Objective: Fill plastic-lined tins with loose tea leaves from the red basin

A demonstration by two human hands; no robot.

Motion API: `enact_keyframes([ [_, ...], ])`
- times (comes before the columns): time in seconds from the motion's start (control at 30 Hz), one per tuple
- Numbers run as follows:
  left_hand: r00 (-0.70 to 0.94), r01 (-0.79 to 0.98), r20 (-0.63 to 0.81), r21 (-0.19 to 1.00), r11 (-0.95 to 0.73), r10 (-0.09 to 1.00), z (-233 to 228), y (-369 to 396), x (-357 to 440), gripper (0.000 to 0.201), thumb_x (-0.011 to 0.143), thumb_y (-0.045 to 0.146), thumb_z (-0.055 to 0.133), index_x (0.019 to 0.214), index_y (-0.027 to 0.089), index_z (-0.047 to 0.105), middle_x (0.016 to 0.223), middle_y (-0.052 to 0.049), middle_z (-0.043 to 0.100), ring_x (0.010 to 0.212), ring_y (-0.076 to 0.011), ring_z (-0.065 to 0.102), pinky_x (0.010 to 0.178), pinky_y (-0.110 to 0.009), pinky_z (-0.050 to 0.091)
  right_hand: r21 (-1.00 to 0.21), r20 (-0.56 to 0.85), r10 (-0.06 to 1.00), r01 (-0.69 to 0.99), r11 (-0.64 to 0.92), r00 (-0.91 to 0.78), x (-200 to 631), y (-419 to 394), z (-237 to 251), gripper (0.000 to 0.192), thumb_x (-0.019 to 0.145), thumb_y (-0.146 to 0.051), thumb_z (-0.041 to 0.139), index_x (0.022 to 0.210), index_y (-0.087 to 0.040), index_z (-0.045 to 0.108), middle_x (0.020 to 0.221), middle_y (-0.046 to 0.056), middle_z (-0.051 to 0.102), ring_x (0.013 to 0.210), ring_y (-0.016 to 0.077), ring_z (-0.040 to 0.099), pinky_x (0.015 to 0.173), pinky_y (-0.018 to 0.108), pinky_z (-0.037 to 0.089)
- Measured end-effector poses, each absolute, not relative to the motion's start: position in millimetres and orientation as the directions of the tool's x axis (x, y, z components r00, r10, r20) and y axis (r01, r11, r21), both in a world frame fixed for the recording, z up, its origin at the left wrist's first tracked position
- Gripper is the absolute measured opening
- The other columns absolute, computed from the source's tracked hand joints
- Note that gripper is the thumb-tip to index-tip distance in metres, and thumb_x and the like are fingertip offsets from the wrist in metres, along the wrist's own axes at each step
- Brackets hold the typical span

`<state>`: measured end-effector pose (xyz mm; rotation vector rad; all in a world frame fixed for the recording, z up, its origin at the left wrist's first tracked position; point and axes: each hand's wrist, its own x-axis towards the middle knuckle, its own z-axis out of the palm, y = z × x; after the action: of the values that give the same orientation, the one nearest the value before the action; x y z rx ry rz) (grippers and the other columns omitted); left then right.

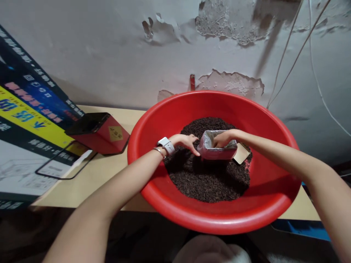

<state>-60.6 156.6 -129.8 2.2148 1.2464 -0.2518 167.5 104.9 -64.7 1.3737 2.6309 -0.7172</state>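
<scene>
Lined box (219,155) in tub (219,222), right of frame centre.
The left hand (187,141) is spread open, apparently touching the box's left edge; the right hand (226,137) is inserted in the liner (206,141), its grip hidden. Light weight, stiff walls and a soft, slippery liner are to be expected; opposite walls are best gripped.

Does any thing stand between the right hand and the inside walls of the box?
Yes, a clear plastic liner seems to: it shows inside the box, where the right hand dips in. Nothing else visible does.
</scene>
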Motion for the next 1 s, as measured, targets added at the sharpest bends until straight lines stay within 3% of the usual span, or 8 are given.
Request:
enact_keyframes([
  [0.1,0.208,0.978,-0.486,0.073,-0.197,0.849,-128.0,158.4,-69.9,0.102,0.066,0.043,0.080,0.152,0.012,0.035,0.159,-0.024,0.026,0.147,-0.0401,0.024,0.117,-0.050,0.027,-0.533,-0.349,0.633,0.702,0.473,-0.691,174.8,128.7,-50.5,0.024,0.080,-0.023,0.060,0.097,-0.018,0.077,0.100,0.001,0.076,0.095,0.0154,0.068,0.085,0.021,0.049],
  [0.17,0.071,0.996,-0.480,-0.005,-0.084,0.874,-137.5,152.0,-70.0,0.104,0.072,0.044,0.078,0.155,0.008,0.026,0.159,-0.027,0.023,0.147,-0.0417,0.024,0.116,-0.051,0.029,-0.630,-0.189,0.717,0.643,0.436,-0.671,196.3,137.9,-46.0,0.028,0.084,-0.028,0.060,0.105,-0.017,0.075,0.105,0.004,0.075,0.099,0.0162,0.067,0.089,0.024,0.049],
  [0.27,-0.062,0.998,-0.511,-0.031,0.053,0.857,-157.3,141.2,-68.7,0.115,0.078,0.060,0.069,0.159,0.007,0.007,0.161,-0.030,0.007,0.147,-0.0486,0.014,0.116,-0.056,0.024,-0.688,0.040,0.887,0.631,0.359,-0.460,236.4,145.7,-54.9,0.027,0.086,-0.027,0.056,0.104,-0.014,0.073,0.097,0.006,0.075,0.091,0.0155,0.068,0.085,0.026,0.052],
  [0.33,-0.099,0.994,-0.513,-0.011,0.109,0.852,-168.9,139.3,-71.6,0.121,0.076,0.068,0.065,0.159,0.013,-0.004,0.163,-0.027,-0.003,0.147,-0.0498,0.006,0.116,-0.059,0.020,-0.686,0.052,0.944,0.675,0.271,-0.326,257.5,150.5,-67.7,0.024,0.086,-0.022,0.054,0.099,-0.014,0.073,0.091,0.006,0.075,0.084,0.0142,0.068,0.082,0.025,0.053],
  [0.43,0.046,0.995,-0.516,0.098,0.006,0.855,-181.2,144.9,-81.5,0.131,0.070,0.072,0.068,0.157,0.020,-0.014,0.163,-0.025,-0.003,0.149,-0.0442,0.010,0.116,-0.056,0.022,-0.624,0.004,0.979,0.764,0.163,-0.205,273.5,158.4,-83.4,0.021,0.085,-0.016,0.055,0.094,-0.014,0.074,0.084,0.005,0.075,0.079,0.0131,0.068,0.080,0.023,0.053],
  [0.57,0.145,0.989,-0.536,0.067,-0.129,0.831,-190.4,152.3,-92.2,0.152,0.040,0.070,0.083,0.159,0.020,0.004,0.162,-0.028,0.007,0.146,-0.0505,0.018,0.112,-0.059,0.028,-0.612,0.009,0.984,0.777,0.148,-0.179,273.6,162.9,-85.2,0.023,0.088,-0.014,0.053,0.099,-0.012,0.073,0.089,0.007,0.075,0.078,0.0119,0.069,0.080,0.022,0.053],
  [0.7,0.190,0.980,-0.474,0.045,-0.192,0.860,-194.0,151.0,-95.7,0.144,0.027,0.055,0.088,0.152,0.015,0.030,0.151,-0.031,0.033,0.134,-0.0522,0.038,0.107,-0.058,0.035,-0.627,-0.049,0.979,0.769,0.125,-0.199,268.9,159.6,-79.6,0.025,0.090,-0.013,0.051,0.103,-0.012,0.072,0.093,0.008,0.075,0.079,0.0114,0.069,0.073,0.019,0.053],
  [1.0,0.219,0.973,-0.484,0.177,-0.150,0.847,-189.5,153.1,-90.4,0.098,0.047,0.034,0.076,0.140,0.016,0.047,0.137,-0.021,0.059,0.124,-0.0365,0.055,0.094,-0.038,0.050,-0.582,-0.076,0.977,0.804,0.119,-0.200,274.6,163.7,-82.1,0.027,0.090,-0.012,0.049,0.105,-0.010,0.071,0.094,0.010,0.074,0.080,0.0127,0.069,0.071,0.020,0.054],
])
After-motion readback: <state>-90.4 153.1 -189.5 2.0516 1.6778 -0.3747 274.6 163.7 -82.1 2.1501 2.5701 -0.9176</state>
